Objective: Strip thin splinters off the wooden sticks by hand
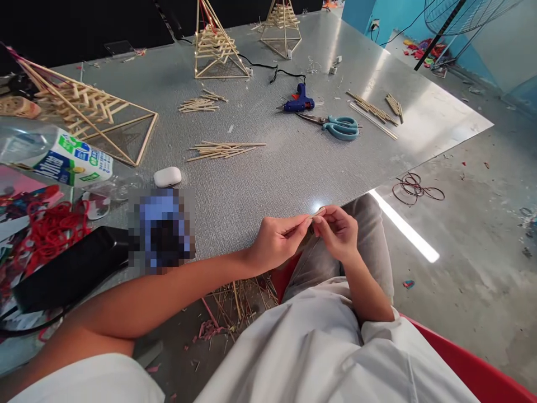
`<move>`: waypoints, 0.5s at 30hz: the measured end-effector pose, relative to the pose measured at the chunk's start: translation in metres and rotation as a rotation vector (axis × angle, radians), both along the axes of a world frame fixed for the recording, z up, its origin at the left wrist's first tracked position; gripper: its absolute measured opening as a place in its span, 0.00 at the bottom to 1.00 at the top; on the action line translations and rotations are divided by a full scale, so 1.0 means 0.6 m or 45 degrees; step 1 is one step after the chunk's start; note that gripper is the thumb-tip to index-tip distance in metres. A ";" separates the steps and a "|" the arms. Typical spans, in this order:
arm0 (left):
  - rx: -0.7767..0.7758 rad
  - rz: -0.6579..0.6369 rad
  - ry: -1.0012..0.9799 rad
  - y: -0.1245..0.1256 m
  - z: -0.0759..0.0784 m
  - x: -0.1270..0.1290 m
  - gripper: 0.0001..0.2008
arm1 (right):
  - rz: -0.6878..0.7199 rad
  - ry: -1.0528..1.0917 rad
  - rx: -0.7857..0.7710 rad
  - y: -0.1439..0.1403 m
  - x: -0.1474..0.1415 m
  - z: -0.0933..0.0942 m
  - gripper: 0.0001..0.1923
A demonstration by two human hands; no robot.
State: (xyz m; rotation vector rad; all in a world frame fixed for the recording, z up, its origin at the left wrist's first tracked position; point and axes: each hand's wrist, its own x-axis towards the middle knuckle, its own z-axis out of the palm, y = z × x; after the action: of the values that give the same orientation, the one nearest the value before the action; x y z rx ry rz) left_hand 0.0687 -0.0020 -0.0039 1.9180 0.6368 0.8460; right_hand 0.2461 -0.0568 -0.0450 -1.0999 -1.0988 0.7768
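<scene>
Over the table's near edge, just above my lap, my two hands meet. My left hand [282, 239] pinches one end of a short, thin, pale wooden stick [318, 213]. At its other end the fingers of my right hand [339, 229] are closed on it. Most of the stick is hidden by the fingertips. Beyond my hands lie a loose pile of thin wooden sticks [222, 149], blue-handled scissors [342, 127] and a blue glue gun [298, 101] with a black cord.
Stick pyramids stand at the left [142, 137], back [222, 56] and far back [282, 33]. More sticks [371, 107] lie right of the scissors. A plastic bottle [71, 154], white earbud case [168, 177], blurred phone-like object [163, 229], black case [71, 268] and red cord [54, 232] crowd the left.
</scene>
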 end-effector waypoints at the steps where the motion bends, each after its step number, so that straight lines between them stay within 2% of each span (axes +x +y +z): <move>1: -0.034 0.004 0.003 0.001 0.001 0.001 0.22 | -0.001 -0.025 0.003 0.001 -0.004 -0.004 0.15; 4: -0.194 0.050 -0.025 0.004 0.006 0.003 0.22 | -0.042 -0.045 0.038 -0.001 -0.005 -0.004 0.16; 7: -0.365 0.092 -0.064 0.006 0.010 0.003 0.20 | -0.032 -0.113 0.049 -0.012 0.013 0.014 0.15; 10: -0.390 0.033 -0.067 0.004 0.011 0.001 0.18 | 0.063 -0.456 -0.053 -0.031 0.039 0.043 0.12; 12: -0.366 -0.038 -0.054 0.002 0.009 0.000 0.17 | 0.026 -0.768 -0.073 -0.045 0.053 0.060 0.11; 15: -0.354 -0.071 -0.049 0.001 0.006 0.000 0.17 | -0.022 -1.109 0.072 -0.063 0.058 0.080 0.24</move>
State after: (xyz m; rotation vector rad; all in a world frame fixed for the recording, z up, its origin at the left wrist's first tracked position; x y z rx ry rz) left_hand 0.0689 -0.0011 -0.0001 1.6577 0.6393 0.7171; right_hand 0.2809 -0.0945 0.0030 -1.4395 -1.8112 0.2197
